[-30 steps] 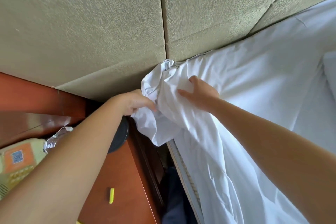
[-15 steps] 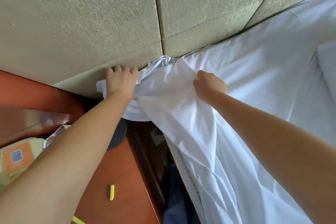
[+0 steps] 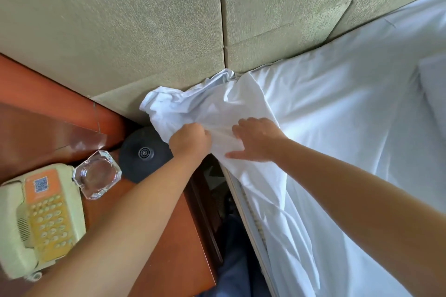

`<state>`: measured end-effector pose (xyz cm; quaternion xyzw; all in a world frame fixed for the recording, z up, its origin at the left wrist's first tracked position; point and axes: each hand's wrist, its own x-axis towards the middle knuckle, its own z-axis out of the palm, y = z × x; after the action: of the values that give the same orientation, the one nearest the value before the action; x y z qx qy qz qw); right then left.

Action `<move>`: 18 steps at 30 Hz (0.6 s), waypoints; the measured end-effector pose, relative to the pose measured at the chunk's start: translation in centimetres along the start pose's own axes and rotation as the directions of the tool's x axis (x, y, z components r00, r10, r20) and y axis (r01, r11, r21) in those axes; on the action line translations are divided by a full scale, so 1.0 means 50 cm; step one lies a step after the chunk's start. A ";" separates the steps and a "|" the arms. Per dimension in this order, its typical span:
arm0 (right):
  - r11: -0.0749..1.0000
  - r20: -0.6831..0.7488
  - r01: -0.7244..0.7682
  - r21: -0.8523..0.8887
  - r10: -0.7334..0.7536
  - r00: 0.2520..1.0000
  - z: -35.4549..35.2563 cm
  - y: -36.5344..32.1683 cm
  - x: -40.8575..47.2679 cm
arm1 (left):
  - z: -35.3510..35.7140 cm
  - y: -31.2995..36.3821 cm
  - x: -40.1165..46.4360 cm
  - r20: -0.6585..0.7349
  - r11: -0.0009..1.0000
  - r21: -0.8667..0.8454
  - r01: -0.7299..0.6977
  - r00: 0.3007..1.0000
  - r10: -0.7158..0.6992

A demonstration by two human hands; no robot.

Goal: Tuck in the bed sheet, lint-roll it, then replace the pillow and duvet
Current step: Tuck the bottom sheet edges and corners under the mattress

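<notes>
A white bed sheet [image 3: 337, 116] covers the mattress, and its loose corner [image 3: 193, 103] is bunched up against the green padded headboard [image 3: 144, 19]. My left hand [image 3: 190, 141] grips a fold of that corner at the mattress edge. Just to its right, my right hand [image 3: 255, 138] lies on the sheet with fingers spread, pressing the cloth down. The mattress side [image 3: 251, 219] shows bare below the hands. A white pillow edge [image 3: 434, 94] shows at the far right. No lint roller or duvet is in view.
A reddish wooden nightstand [image 3: 173, 248] stands left of the bed. On it sit a cream telephone [image 3: 38, 219], a glass ashtray [image 3: 97, 173] and a round black base [image 3: 144, 154]. A dark narrow gap [image 3: 217, 200] separates nightstand and mattress.
Both hands have come down from the headboard to the mattress corner, drawing the sheet corner down. The left hand now grips a fold; the right hand has opened flat on the sheet.
</notes>
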<state>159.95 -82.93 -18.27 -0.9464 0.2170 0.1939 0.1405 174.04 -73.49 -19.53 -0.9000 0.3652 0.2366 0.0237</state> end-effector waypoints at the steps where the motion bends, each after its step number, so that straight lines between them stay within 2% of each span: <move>1: 0.999 0.018 0.013 -0.044 -0.012 1.000 0.006 -0.003 -0.006 | 0.000 -0.004 -0.003 0.104 0.997 -0.025 0.066 0.993 -0.063; 2: 0.998 0.019 0.014 -0.067 -0.012 1.000 0.012 -0.004 -0.011 | 0.005 -0.008 -0.001 0.242 0.988 -0.052 0.143 0.962 -0.127; 4: 0.996 0.017 0.002 -0.087 0.000 1.000 0.017 -0.001 -0.013 | 0.015 -0.015 -0.001 0.496 0.952 -0.119 0.282 0.848 -0.189; 6: 0.999 0.027 -0.020 -0.047 0.021 0.999 0.010 0.003 -0.011 | 0.026 -0.014 -0.002 0.599 0.926 -0.159 0.341 0.779 -0.184; 10: 0.994 0.077 -0.036 0.104 0.028 0.997 -0.005 0.018 -0.010 | 0.019 0.017 -0.029 0.649 0.901 -0.209 0.381 0.743 -0.164; 12: 0.991 0.052 -0.038 0.127 0.031 0.998 -0.008 0.028 -0.011 | 0.022 0.027 -0.033 0.655 0.829 -0.307 0.467 0.736 -0.171; 13: 0.990 0.030 -0.047 0.134 0.044 0.999 -0.011 0.033 -0.011 | 0.024 0.032 -0.032 0.638 0.764 -0.392 0.512 0.750 -0.175; 15: 0.986 -0.023 -0.067 0.149 0.071 0.997 -0.016 0.044 -0.011 | 0.034 0.038 -0.021 0.591 0.571 -0.584 0.577 0.784 -0.189; 18: 0.975 -0.074 -0.098 0.201 0.115 0.991 -0.021 0.056 -0.009 | 0.047 0.045 -0.002 0.447 0.328 -0.797 0.507 0.861 -0.243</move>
<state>158.59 -85.54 -17.65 -0.9222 0.2914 0.1383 0.2135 171.54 -74.56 -21.28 -0.7932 -0.0439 0.4904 -0.3583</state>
